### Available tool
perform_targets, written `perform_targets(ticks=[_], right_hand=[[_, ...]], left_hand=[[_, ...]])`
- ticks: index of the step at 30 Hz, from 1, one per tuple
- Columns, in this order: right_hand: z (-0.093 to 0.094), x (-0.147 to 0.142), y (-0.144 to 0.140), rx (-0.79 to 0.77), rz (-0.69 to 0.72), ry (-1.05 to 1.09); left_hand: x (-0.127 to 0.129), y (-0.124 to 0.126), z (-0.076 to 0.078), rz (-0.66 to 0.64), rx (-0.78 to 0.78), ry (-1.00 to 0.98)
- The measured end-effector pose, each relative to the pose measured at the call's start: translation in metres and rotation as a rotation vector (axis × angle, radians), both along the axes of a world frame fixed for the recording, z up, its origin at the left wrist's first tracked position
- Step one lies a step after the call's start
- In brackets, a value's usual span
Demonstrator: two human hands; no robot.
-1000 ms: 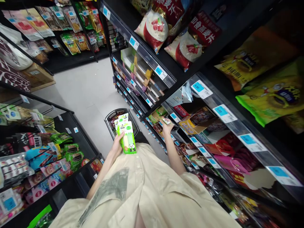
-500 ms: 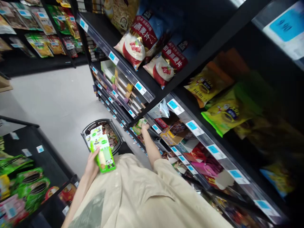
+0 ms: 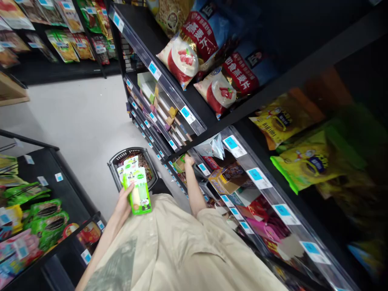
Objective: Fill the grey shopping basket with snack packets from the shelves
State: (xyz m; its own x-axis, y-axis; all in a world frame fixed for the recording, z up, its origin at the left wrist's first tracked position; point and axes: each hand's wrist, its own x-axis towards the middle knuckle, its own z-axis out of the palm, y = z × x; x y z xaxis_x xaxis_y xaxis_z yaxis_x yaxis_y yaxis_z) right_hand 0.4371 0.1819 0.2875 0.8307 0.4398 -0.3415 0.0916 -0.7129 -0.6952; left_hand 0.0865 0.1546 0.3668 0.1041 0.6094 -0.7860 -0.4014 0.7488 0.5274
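My left hand (image 3: 123,203) holds a fan of green and white snack packs (image 3: 137,190) with a small panda printed on the front one, close to my beige shirt. My right hand (image 3: 188,161) reaches into a low shelf on the right rack, among small green and yellow packs (image 3: 181,163); its fingers are partly hidden by the shelf edge, so I cannot tell whether it grips anything. A black shopping basket (image 3: 117,159) with goods in it stands on the floor just beyond my left hand.
The black rack on my right carries blue price tags (image 3: 233,145), red and white oat bags (image 3: 182,60) and yellow-green bags (image 3: 306,161). A lower rack with green packets (image 3: 45,218) stands at my left. Grey floor (image 3: 79,117) runs between them.
My right hand held a small pack in front of the shelf a second ago; now it is pushed deeper into the shelf. The view has swung left and up. My left hand keeps its packs.
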Motion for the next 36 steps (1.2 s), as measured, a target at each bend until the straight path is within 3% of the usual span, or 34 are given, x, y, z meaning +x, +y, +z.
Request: perform_targets(ticks=[4, 7, 15, 19, 27, 31, 36], right_hand=[[0.004, -0.013, -0.017, 0.086, -0.045, 0.068], [0.002, -0.043, -0.041, 0.17, 0.011, 0.207], [0.018, -0.167, -0.135, 0.351, 0.441, 0.932], [0.029, -0.208, -0.143, 0.433, 0.566, 0.912], [0.048, -0.199, -0.131, 0.443, 0.486, 0.812], [0.055, -0.202, -0.136, 0.446, 0.373, 0.871], [0.056, -0.204, -0.141, 0.473, 0.339, 0.86]], left_hand=[[0.007, -0.004, -0.008, -0.066, 0.082, 0.006], [0.009, -0.009, -0.01, -0.096, 0.124, 0.032], [0.0, -0.028, -0.019, -0.167, 0.272, 0.147], [-0.007, -0.033, -0.023, -0.24, 0.377, 0.207], [-0.012, -0.036, -0.03, -0.238, 0.425, 0.179], [-0.018, -0.038, -0.027, -0.243, 0.419, 0.239], [-0.021, -0.04, -0.022, -0.278, 0.439, 0.234]])
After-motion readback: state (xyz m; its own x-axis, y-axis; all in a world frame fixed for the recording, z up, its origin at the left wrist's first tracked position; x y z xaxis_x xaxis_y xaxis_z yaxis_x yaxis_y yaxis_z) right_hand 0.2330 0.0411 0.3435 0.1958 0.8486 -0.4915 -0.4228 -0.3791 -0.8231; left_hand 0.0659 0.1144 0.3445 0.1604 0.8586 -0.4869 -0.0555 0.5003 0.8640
